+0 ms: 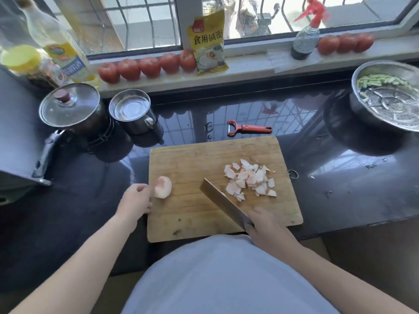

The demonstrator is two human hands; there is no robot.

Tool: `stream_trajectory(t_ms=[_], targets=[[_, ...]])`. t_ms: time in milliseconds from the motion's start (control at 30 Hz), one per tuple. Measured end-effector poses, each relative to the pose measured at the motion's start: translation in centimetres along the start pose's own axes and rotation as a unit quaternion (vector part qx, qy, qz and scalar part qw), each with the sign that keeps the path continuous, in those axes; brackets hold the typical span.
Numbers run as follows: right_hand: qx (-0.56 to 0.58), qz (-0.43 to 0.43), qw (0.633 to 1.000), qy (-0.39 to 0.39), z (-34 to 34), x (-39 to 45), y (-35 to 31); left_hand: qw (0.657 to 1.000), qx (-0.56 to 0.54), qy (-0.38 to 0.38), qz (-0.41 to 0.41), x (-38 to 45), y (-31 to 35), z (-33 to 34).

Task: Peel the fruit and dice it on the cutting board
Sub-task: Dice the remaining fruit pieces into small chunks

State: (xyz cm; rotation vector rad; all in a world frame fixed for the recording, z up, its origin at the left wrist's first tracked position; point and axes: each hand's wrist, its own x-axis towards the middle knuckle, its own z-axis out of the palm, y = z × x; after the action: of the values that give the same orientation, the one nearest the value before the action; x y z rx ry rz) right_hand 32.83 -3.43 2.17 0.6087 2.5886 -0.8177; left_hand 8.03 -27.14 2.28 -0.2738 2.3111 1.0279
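Gripping knife (223, 201) in right hand (266, 227) beside diced pieces (250, 179); left hand (135, 199) holds peeled fruit (162, 187) on cutting board (192, 159).

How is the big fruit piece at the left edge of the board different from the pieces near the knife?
The big fruit piece is one rounded chunk, not yet diced; the small pieces are many angular bits in a loose pile. The left hand holds the big piece; no hand touches the small pieces, which lie beside the knife. Both are pale pink, peeled, and lie on the cutting board.
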Motion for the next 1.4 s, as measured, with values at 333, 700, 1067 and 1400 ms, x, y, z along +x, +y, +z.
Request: stream_trajectory(t_ms=[333,700,1067,1400], targets=[[0.035,0.095,0.993,0.065,-4.3,0.4,-0.5,0.995,0.059,-0.073,0.034,-2.3,2.2,4.8],[-0.114,0.043,0.987,-0.103,-2.0,-0.3,-3.9,0.970,-0.147,-0.152,-0.118,-6.4,-0.1,10.7],[-0.162,0.026,0.980,-0.115,-3.1,-1.3,-5.6,0.978,-0.126,-0.108,-0.125,-6.2,0.2,11.2],[-0.164,0.009,0.982,-0.094,-2.5,-0.6,-4.8,0.987,-0.086,-0.095,-0.099,-5.9,0.5,11.1]])
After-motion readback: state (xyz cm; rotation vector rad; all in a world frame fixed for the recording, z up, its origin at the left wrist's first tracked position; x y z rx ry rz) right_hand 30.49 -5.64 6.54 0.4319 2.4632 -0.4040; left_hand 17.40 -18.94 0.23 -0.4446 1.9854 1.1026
